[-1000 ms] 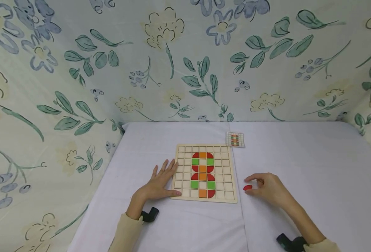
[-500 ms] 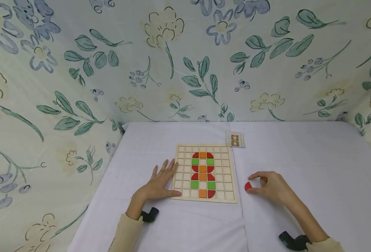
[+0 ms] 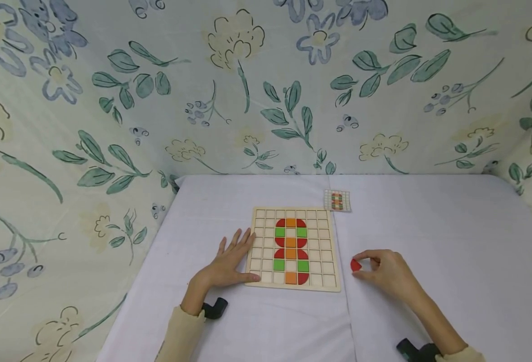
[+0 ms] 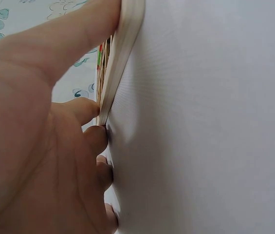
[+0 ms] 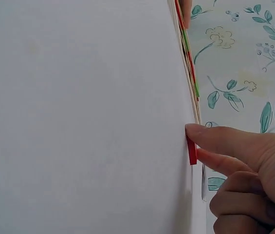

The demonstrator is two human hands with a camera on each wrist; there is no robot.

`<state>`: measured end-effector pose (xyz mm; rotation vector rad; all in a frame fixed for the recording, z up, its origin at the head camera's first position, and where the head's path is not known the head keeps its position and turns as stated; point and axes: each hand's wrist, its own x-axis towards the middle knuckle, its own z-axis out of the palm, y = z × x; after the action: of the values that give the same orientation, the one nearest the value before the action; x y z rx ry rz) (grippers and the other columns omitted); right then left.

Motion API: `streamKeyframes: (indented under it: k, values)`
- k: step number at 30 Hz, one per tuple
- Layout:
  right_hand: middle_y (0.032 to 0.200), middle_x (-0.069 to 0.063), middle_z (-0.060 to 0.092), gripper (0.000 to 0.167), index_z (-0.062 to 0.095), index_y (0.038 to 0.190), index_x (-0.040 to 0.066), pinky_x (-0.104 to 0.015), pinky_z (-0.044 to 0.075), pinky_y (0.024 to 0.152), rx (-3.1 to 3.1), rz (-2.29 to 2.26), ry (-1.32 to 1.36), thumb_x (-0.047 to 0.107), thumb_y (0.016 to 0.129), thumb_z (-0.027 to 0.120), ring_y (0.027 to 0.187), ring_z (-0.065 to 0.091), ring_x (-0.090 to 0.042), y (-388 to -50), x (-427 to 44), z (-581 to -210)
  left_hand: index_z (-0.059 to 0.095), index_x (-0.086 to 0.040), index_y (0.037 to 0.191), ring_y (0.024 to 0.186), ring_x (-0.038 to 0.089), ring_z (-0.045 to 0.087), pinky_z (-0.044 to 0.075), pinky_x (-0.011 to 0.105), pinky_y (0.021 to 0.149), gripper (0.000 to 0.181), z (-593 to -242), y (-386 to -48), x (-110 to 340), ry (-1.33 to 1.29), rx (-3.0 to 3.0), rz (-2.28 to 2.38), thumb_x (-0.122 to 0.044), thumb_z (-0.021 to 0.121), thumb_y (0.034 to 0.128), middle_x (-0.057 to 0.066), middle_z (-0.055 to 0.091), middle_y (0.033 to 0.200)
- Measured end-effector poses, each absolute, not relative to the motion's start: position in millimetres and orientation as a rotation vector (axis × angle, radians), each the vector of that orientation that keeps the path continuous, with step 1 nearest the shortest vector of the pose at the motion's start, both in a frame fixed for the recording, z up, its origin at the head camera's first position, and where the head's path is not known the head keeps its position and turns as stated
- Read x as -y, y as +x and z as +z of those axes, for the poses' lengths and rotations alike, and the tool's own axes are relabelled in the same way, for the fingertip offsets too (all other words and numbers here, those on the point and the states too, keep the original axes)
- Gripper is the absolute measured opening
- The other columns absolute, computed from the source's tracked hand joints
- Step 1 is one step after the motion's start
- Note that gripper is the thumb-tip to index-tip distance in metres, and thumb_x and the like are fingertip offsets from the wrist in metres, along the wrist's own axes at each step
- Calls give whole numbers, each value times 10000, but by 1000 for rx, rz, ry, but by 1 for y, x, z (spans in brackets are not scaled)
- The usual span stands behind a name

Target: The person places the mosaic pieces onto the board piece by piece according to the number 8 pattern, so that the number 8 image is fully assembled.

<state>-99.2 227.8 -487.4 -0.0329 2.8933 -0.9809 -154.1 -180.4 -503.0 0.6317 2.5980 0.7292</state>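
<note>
A square wooden grid board [image 3: 322,251] lies mid-table, with red rounded, orange square and green square tiles set in its middle columns. My left hand [image 3: 225,265] rests at the board's left side, fingers spread, thumb over the near left corner; the left wrist view has the thumb [image 4: 64,36] against the board's edge. Right of the board, my right hand [image 3: 388,271] pinches a red tile [image 3: 355,265] with one rounded side between thumb and index finger. In the right wrist view that red tile [image 5: 192,150] appears edge-on, close to the white cloth.
A small printed card [image 3: 337,200] showing a coloured pattern lies by the board's far right corner. White cloth [image 3: 451,221] covers the table, and a flowered fabric [image 3: 247,125] hangs behind it. Black wrist devices [image 3: 216,308] sit at both wrists.
The red tile has turned between my right thumb and index finger, and that hand has shifted slightly right, then back left. My left hand and the board have stayed still.
</note>
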Motion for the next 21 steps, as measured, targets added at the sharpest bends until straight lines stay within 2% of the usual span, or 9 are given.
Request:
streamKeyframes:
  k: [7, 11, 21]
  values:
    - [599, 47, 384, 282, 818, 1040, 117, -212, 258, 510, -2892, -1011, -15, 171, 777, 903, 578, 333, -76, -101, -232, -490, 91, -167, 1680, 1632, 309, -122, -120, 653, 1271, 1150, -503, -154, 181, 631, -2593, 726, -577, 781, 856, 21, -16, 1763]
    - [598, 45, 378, 284, 813, 1052, 92, -212, 255, 509, -2891, -1038, -20, 150, 785, 892, 573, 324, -77, -103, -233, -491, 90, -171, 1680, 1632, 306, -125, -119, 653, 1271, 1148, -503, -154, 181, 631, -2594, 720, -576, 780, 857, 21, -18, 1763]
    - [578, 58, 340, 282, 821, 1035, 91, -215, 234, 500, -2898, -1082, 10, 194, 786, 903, 555, 282, -63, -105, -236, -494, 90, -175, 1680, 1631, 305, -129, -116, 659, 1269, 1148, -503, -155, 181, 634, -2596, 714, -583, 777, 856, 20, -17, 1763]
